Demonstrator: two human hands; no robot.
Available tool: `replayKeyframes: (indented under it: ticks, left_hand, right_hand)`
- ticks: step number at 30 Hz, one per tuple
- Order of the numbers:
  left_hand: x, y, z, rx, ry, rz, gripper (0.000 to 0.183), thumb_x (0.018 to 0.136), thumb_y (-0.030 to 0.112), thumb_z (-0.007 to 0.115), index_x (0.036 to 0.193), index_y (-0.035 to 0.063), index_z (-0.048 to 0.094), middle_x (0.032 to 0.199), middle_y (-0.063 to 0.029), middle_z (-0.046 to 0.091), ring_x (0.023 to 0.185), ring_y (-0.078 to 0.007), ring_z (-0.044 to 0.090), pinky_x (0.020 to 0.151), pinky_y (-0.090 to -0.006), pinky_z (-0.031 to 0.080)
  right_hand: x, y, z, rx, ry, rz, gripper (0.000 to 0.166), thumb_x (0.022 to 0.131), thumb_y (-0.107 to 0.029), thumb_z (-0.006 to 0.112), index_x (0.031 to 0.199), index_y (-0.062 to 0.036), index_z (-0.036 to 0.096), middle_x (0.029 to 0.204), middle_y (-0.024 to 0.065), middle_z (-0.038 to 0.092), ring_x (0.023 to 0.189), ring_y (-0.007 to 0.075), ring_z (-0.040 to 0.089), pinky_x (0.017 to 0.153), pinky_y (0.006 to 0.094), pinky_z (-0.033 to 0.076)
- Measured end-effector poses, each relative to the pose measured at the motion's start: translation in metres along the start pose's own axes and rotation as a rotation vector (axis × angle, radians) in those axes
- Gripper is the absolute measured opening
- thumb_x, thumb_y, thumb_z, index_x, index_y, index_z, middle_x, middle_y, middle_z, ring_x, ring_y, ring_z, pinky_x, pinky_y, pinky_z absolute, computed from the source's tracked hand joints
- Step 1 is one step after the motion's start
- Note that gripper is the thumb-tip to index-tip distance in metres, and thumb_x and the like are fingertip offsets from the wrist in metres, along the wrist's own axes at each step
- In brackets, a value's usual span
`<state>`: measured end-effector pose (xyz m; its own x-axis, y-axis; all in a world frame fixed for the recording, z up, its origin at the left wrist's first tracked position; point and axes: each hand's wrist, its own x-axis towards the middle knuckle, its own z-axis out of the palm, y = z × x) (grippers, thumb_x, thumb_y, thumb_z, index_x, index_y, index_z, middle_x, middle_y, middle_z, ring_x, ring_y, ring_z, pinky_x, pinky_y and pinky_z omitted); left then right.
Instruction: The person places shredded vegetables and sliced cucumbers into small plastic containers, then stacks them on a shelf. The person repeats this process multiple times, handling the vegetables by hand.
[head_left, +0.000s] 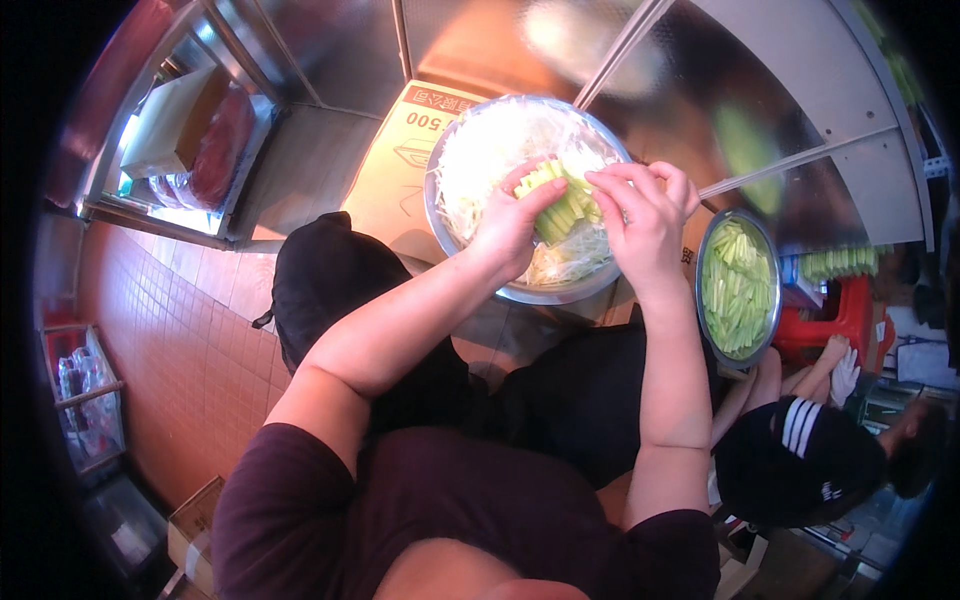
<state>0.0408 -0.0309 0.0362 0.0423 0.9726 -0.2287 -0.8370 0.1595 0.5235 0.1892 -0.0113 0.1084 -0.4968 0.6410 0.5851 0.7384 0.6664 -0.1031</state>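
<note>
My left hand (517, 217) holds a bundle of cut pale-green vegetable stalks (559, 206) over a large metal bowl (437, 225). Bean sprouts (480, 150), partly washed out by glare, fill the bowl, with a clear plastic bag lying among them. Close to the bundle's right side is my right hand (641, 217), its thumb and fingertips drawn together; whether something thin is pinched between them cannot be told. A second metal bowl (778, 300) full of cut green stalks (739, 289) stands to the right.
Beneath the sprout bowl is a printed cardboard box (382, 172). Shiny metal panels (675, 90) rise beyond it. A shelf (157, 217) with boxes and bags stands at left. At right a co-worker (802, 457) sits near a red plastic stool (832, 322) and more stalks.
</note>
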Motion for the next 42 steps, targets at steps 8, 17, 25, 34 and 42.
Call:
replayKeyframes:
  ticks: [8,17,25,34,42]
  left_hand:
    - [0.006,-0.005,0.002,-0.049,0.086,-0.057,0.050,0.081,0.007,0.066,0.125,0.0020,0.042,0.107,-0.0126,0.057,0.098,-0.0217,0.058,0.082,-0.0349,0.051]
    - [0.008,-0.001,0.001,-0.076,0.022,-0.073,0.047,0.083,0.007,0.064,0.125,0.0017,0.044,0.111,-0.0131,0.057,0.100,-0.0225,0.058,0.084,-0.0359,0.051]
    - [0.008,-0.001,-0.008,-0.058,-0.149,-0.136,0.056,0.080,0.009,0.070,0.127,0.0020,0.041,0.113,-0.0122,0.056,0.102,-0.0216,0.057,0.087,-0.0349,0.050]
    - [0.003,-0.002,-0.010,0.051,-0.333,-0.229,0.045,0.087,0.015,0.061,0.127,0.0029,0.043,0.117,-0.0114,0.054,0.107,-0.0206,0.056,0.090,-0.0335,0.049]
    - [0.003,-0.004,-0.007,0.093,-0.235,-0.245,0.042,0.093,0.029,0.052,0.125,0.0022,0.045,0.117,-0.0111,0.055,0.107,-0.0193,0.055,0.090,-0.0329,0.047]
  right_hand:
    - [-0.003,0.006,0.004,-0.039,0.009,-0.015,0.019,0.068,-0.014,0.071,0.086,-0.0170,0.068,0.084,-0.0057,0.061,0.091,0.0180,0.048,0.090,0.0387,0.028]
    - [-0.003,0.007,-0.003,-0.040,0.119,-0.090,0.013,0.064,-0.012,0.069,0.075,-0.0176,0.062,0.081,-0.0074,0.059,0.087,0.0169,0.049,0.088,0.0383,0.029]
    - [0.007,0.013,-0.012,0.103,-0.185,-0.130,0.073,0.049,-0.045,0.079,0.113,-0.0173,0.058,0.121,-0.0006,0.051,0.116,0.0246,0.038,0.102,0.0489,0.021]
    - [0.007,0.019,-0.003,0.169,-0.338,-0.167,0.082,0.044,-0.054,0.077,0.114,-0.0149,0.062,0.114,0.0001,0.060,0.108,0.0235,0.045,0.104,0.0496,0.018]
    - [0.001,0.018,-0.001,0.268,-0.275,-0.076,0.087,0.047,-0.054,0.077,0.121,-0.0150,0.057,0.117,0.0038,0.058,0.113,0.0253,0.044,0.105,0.0502,0.015]
